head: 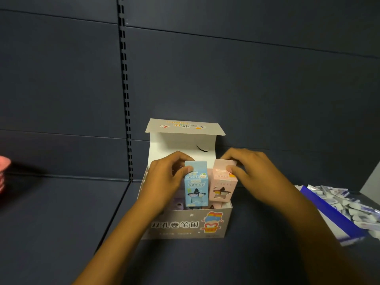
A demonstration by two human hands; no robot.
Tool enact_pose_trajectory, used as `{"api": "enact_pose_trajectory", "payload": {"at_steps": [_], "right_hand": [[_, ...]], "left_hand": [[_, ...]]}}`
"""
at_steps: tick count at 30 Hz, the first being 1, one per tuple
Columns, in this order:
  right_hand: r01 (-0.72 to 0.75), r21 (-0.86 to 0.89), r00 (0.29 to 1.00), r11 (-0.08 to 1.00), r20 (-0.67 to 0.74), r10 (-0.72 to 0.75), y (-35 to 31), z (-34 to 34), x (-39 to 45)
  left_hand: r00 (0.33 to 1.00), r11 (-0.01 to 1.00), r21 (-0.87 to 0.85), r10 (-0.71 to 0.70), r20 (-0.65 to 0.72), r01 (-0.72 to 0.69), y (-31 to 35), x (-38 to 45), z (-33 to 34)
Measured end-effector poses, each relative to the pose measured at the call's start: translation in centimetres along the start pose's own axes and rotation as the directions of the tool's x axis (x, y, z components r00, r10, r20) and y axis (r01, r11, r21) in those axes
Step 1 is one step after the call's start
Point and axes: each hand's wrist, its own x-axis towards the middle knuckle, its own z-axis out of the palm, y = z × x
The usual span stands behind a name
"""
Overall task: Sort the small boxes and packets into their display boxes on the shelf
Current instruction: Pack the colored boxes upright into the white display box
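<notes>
Dark shelf (61, 223) carries an open display box (185, 225) and, right, a blue-edged box (331, 219) of packets

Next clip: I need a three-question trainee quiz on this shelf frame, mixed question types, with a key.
1. True or false: the left hand grips the blue small box.
2. Which small box does the right hand hold? A) purple B) pink C) green
3. Fill in: the lid of the grey display box stands ____.

Key:
1. True; thumb in front, fingers behind its top.
2. B, the pink small box, upright beside the blue one, over the display box.
3. Open, folded up against the dark back panel.
</notes>
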Motion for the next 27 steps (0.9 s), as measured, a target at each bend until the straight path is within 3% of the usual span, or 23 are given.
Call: {"api": "enact_pose_trajectory", "payload": {"at_steps": [9, 19, 27], "right_hand": [[0.03, -0.018, 0.998, 0.999, 0.06, -0.029, 0.7, 2.1, 0.7], [0.018, 0.074, 0.994, 0.997, 0.111, -0.026, 1.2, 1.8, 1.0], [0.004, -0.034, 0.99, 0.999, 0.139, 0.001, 1.8, 3.7, 0.9]], "left_hand": [[0.998, 0.99, 0.135, -0.053, 0.038, 0.048, -0.6, -0.2, 0.5], [0.993, 0.994, 0.101, -0.049, 0.112, 0.038, 0.1, -0.3, 0.3], [0.977, 0.964, 0.265, -0.088, 0.196, 0.034, -0.2, -0.7, 0.8]]}}
